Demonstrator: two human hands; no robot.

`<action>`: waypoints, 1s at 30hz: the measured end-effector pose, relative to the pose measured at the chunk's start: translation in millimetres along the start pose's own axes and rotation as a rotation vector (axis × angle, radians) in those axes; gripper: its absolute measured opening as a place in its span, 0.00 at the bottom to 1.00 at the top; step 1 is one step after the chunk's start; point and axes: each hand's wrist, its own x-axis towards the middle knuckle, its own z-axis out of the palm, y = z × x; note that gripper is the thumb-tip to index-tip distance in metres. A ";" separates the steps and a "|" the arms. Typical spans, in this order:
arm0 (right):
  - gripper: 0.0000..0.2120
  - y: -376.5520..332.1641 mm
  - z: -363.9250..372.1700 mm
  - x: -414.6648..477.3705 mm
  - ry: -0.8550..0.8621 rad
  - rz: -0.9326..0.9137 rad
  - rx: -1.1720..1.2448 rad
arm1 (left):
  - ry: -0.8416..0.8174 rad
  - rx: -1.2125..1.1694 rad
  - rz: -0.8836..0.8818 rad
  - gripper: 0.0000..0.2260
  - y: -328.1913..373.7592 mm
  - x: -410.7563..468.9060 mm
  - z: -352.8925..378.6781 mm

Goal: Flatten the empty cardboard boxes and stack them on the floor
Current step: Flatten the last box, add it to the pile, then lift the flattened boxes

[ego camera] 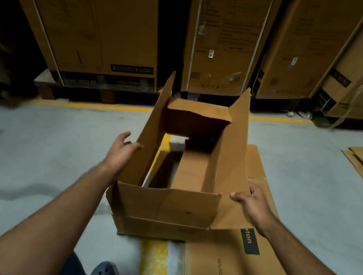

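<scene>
Cardboard box, upright on floor, between hands: left hand spread against left flap; right hand pinching right flap.

Single head-worn wide-angle view, facing forward and down; open brown cardboard box close below, tall brown cartons farther ahead.

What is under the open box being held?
A flattened carton printed CEILING FAN lies under its right side. The yellow floor line shows through the open box's bottom gap. How far the carton reaches beneath is hidden.
</scene>
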 end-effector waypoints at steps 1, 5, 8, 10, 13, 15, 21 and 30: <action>0.13 1.2 -0.7 -0.1 0.007 0.002 0.011 | -0.018 0.074 0.029 0.29 0.5 -0.2 0.6; 0.16 -3.3 1.1 -1.0 0.017 -0.009 -0.008 | 0.060 0.416 0.196 0.24 5.2 -4.4 5.2; 0.12 -13.2 0.3 -6.3 -0.032 -0.011 -0.008 | 0.233 0.414 0.234 0.19 8.0 -3.2 0.0; 0.11 -20.5 2.3 -12.9 -0.094 -0.017 -0.024 | 0.311 0.360 0.246 0.18 9.8 -0.4 -4.6; 0.12 -27.5 13.5 -21.2 -0.185 -0.072 -0.083 | 0.427 0.283 0.272 0.18 14.4 0.3 -10.0; 0.13 -31.8 22.0 -25.7 -0.221 -0.119 -0.130 | 0.493 0.198 0.271 0.18 17.7 0.7 -16.6; 0.13 -45.3 34.6 -54.0 -0.433 -0.234 -0.409 | 0.637 -0.096 0.213 0.17 16.2 18.5 -35.9; 0.08 -36.9 55.4 -83.4 -0.531 -0.460 -0.558 | 0.468 -0.714 -0.057 0.17 14.5 34.9 -40.7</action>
